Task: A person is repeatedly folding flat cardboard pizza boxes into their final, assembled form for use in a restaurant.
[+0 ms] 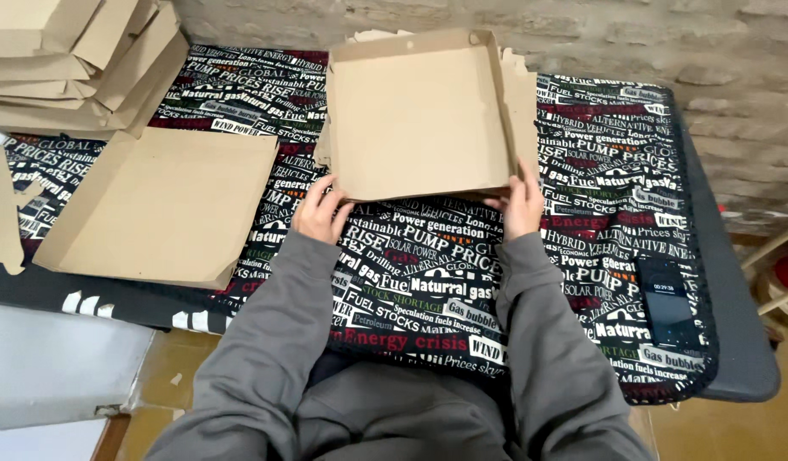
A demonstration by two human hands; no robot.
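A brown cardboard box (419, 119), half folded with raised side walls, rests tilted on the table in front of me. My left hand (322, 210) grips its near left corner. My right hand (523, 201) grips its near right corner, fingers along the right wall. Both arms are in grey sleeves. The box's underside and far edge are hidden.
A finished flat box (168, 205) lies at the left. A stack of folded boxes (78, 64) stands at the far left. A dark phone (668, 300) lies at the right on the black printed tablecloth (428, 273). A brick wall runs behind.
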